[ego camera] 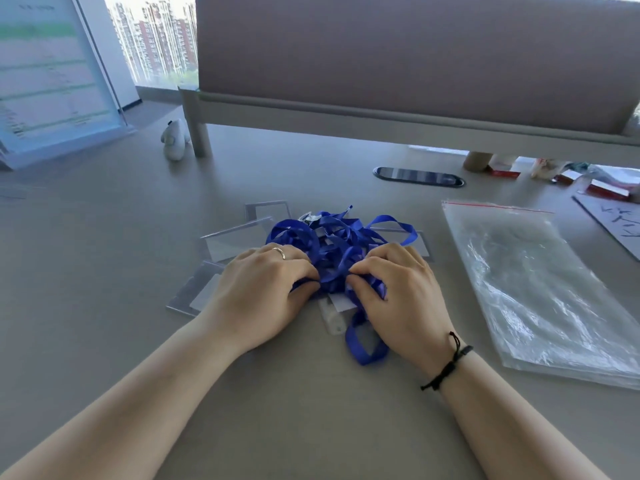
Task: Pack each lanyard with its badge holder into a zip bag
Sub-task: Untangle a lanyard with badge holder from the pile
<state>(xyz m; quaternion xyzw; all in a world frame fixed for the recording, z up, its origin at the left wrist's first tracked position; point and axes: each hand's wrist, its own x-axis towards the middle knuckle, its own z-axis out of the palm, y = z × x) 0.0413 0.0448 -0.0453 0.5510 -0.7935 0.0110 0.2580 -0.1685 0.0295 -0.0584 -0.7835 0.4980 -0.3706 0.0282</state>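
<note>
Grey worktop (104, 237) is running under a partition, with a display stand (52, 74) sitting at its far left corner. Toward the middle, badge holders (239, 239) are lying under a tangle of blue lanyards (332, 244). The left hand (263, 285) and right hand (394, 289) are both digging curled fingers into that tangle, pinching ribbon. Near the right edge, a stack of zip bags (540, 278) is lying flat and looks unfilled, so packing is seemingly only beginning: every set is waiting to be separated.
</note>
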